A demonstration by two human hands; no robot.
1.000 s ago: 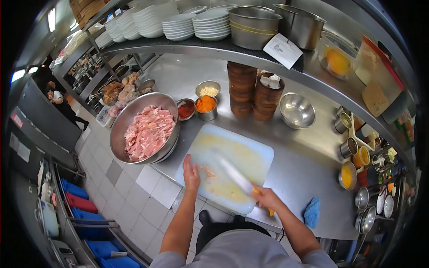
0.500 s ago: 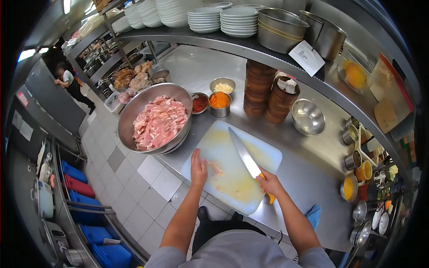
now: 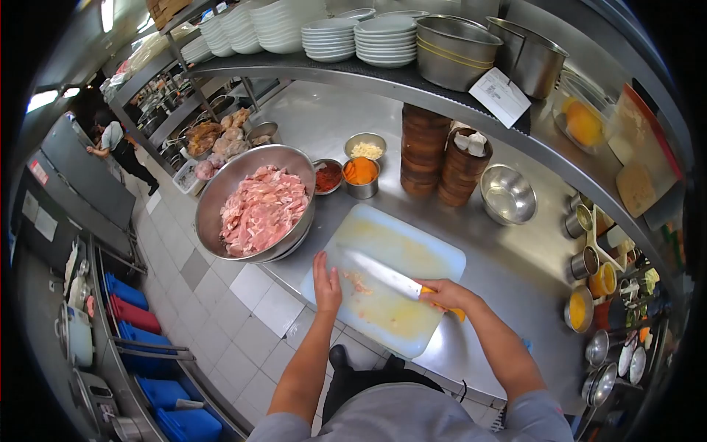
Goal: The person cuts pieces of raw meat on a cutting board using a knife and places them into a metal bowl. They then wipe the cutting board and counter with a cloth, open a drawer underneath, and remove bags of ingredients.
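My right hand [image 3: 445, 295] grips the orange handle of a kitchen knife [image 3: 390, 277]. Its blade lies across the cutting board [image 3: 423, 249], tip pointing to the upper left, somewhat blurred. At the board's left edge my left hand [image 3: 326, 283] is open, fingers stretched and thumb apart, holding nothing. Small pale scraps [image 3: 357, 283] lie on the board between that hand and the blade. Beyond my left hand stands a large steel bowl [image 3: 209, 193] of raw sliced meat [image 3: 264, 210].
Behind the board are an orange-filled steel cup [image 3: 361, 190], a bowl of red seasoning [image 3: 328, 177] and a bowl of chopped pale bits [image 3: 366, 149]. Stacked brown containers [image 3: 425, 151] and a steel bowl [image 3: 508, 194] stand farther right. A shelf [image 3: 353, 74] overhangs the counter. A person [image 3: 118, 144] stands far left.
The knife has swung round, its tip now farther left and lower, nearer the scraps. My right hand turned with it. My left hand stays nearly in place. The person far left shifted slightly.
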